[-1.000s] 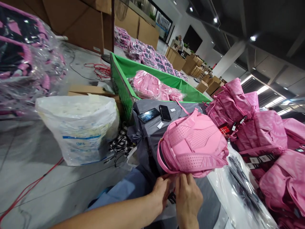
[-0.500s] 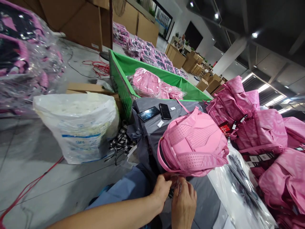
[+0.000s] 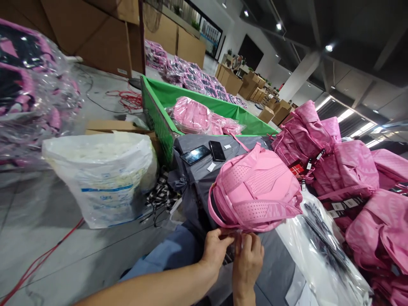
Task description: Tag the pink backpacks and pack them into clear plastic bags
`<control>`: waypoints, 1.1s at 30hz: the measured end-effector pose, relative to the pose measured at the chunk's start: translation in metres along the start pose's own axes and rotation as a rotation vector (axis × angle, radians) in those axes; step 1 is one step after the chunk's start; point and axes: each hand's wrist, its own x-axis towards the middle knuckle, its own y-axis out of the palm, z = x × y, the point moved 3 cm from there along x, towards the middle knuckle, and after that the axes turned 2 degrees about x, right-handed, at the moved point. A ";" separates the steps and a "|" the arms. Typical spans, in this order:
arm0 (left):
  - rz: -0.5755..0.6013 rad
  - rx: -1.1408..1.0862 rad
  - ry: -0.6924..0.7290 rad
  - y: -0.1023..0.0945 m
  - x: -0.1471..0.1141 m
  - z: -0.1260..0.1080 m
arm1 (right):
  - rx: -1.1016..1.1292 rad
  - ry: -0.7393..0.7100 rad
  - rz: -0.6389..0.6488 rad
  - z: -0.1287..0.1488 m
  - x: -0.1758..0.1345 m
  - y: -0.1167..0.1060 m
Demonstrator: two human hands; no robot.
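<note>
A pink backpack [image 3: 255,187] lies on the grey-covered table [image 3: 194,174], its padded straps and back panel facing up. At its near edge, both of my hands are close together with bent fingers. My left hand [image 3: 215,248] is pinched by the lower edge of the backpack. Just to its right, my right hand [image 3: 247,259] is closed too, fingertips pressed together. Between them shows a bit of something clear or shiny, too small and covered to name.
Two phones [image 3: 217,151] lie behind the backpack. More pink backpacks [image 3: 353,165] with tags are heaped at right, beside clear plastic bags [image 3: 318,242]. A green bin [image 3: 153,106] holds wrapped backpacks. A white sack [image 3: 102,182] and red cable [image 3: 44,259] are on the floor.
The view has shifted slightly. My hands stay at the backpack's near edge; the right hand's fingers have turned and bent a little more.
</note>
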 end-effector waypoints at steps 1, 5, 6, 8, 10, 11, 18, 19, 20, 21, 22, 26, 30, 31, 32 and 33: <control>0.012 0.014 0.011 0.000 -0.002 -0.003 | 0.001 -0.044 0.005 0.000 0.000 -0.001; 0.024 0.071 0.045 0.002 -0.004 -0.008 | -0.017 -0.184 0.035 -0.001 0.003 -0.003; 0.022 0.083 0.053 0.003 -0.003 -0.009 | -0.019 -0.210 0.043 -0.001 0.004 -0.003; 0.026 0.116 0.075 0.005 -0.002 -0.010 | -0.004 -0.246 0.056 0.002 0.005 -0.005; 0.048 0.163 0.087 0.008 -0.004 -0.012 | 0.024 -0.237 0.080 0.004 0.005 -0.008; 0.075 0.187 0.088 0.009 -0.006 -0.013 | 0.039 -0.215 0.096 0.005 0.004 -0.009; 0.225 0.249 0.112 -0.006 -0.038 -0.023 | 0.267 0.067 0.047 -0.004 -0.006 -0.003; 0.206 0.244 0.118 -0.012 -0.038 -0.023 | 0.329 0.111 0.032 -0.006 -0.007 -0.001; 0.190 0.232 0.118 -0.016 -0.035 -0.022 | 0.398 0.163 0.029 -0.008 -0.007 0.000; 0.177 0.218 0.112 -0.019 -0.030 -0.021 | 0.470 0.219 0.030 -0.009 -0.006 0.000; 0.168 0.201 0.103 -0.020 -0.024 -0.019 | 0.544 0.279 0.039 -0.011 -0.005 0.000; 0.264 0.092 -0.030 -0.004 -0.005 -0.005 | 0.783 0.544 0.164 -0.019 0.000 0.001; 0.449 -0.095 -0.277 0.012 -0.008 0.016 | 0.923 0.787 0.323 -0.030 0.000 0.004; 0.454 -0.147 -0.297 0.013 -0.010 0.019 | 0.961 0.819 0.344 -0.032 -0.001 0.005; 0.437 -0.191 -0.302 0.012 -0.011 0.021 | 0.989 0.842 0.353 -0.034 -0.002 0.006; 0.409 -0.220 -0.297 0.011 -0.011 0.023 | 0.997 0.856 0.349 -0.036 -0.003 0.007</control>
